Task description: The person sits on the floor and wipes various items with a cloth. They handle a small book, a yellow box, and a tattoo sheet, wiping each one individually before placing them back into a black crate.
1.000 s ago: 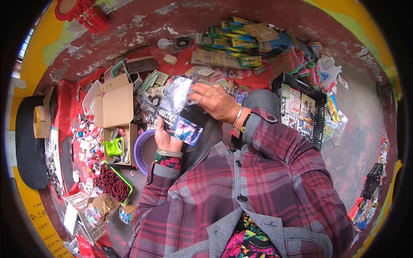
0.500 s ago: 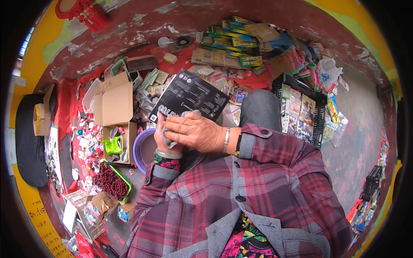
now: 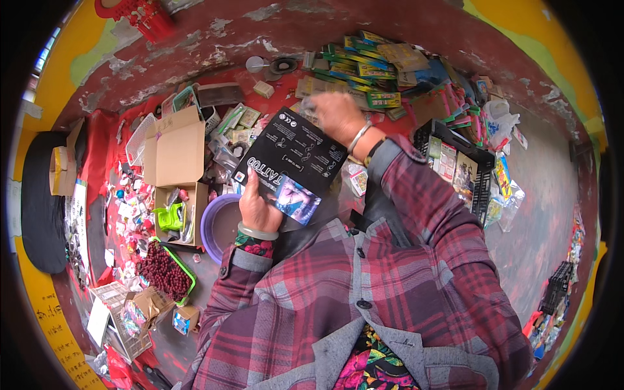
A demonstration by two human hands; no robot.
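Note:
My left hand (image 3: 259,209) grips a flat black tattoo-sheet package (image 3: 300,146) at its near left edge, the thumb lying on top. White print and small line drawings cover it, with a purple-blue picture in the near corner. My right hand (image 3: 339,116) is at the package's far edge, slightly blurred, fingers bunched round a grey cloth (image 3: 309,106). Only a bit of the cloth shows past the fingers. The package lies tilted above my lap.
A purple basin (image 3: 209,224) and an open cardboard box (image 3: 175,156) stand left, near a green tray (image 3: 188,286) of dark red beads. Colourful packets (image 3: 364,65) are piled at the far side. To the right is a black crate (image 3: 482,188) holding printed sheets.
My right hand has moved away from my left, up and to the right, taking the grey cloth to the package's far edge. The package's near corner picture is now uncovered.

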